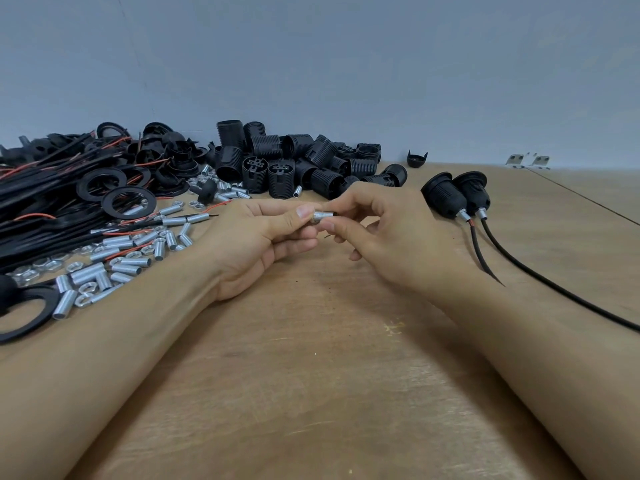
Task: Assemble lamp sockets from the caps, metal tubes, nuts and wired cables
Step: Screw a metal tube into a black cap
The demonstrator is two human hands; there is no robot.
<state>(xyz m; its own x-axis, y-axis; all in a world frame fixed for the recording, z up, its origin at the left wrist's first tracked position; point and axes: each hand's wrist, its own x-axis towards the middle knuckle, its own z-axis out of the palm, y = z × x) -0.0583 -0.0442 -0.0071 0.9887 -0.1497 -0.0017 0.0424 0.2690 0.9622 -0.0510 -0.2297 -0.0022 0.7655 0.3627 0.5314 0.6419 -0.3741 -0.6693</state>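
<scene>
Pinched between thumb and fingertips of both hands: a short threaded metal tube (323, 215), held level just above the wooden table (311, 358), left hand (256, 240) on its left end, right hand (384, 233) on its right. Just left of the hands, loose metal tubes and nuts (131, 251) scattered across the wood, running into a tangle of black and red wired cables (52, 188) with flat black rings. Behind the hands, against the plain grey wall (346, 64), a heap of black ribbed socket bodies (294, 161). To the right, two assembled sockets (457, 195) lying side by side, cables trailing toward the near right edge. Bare wood in front, between the forearms.
</scene>
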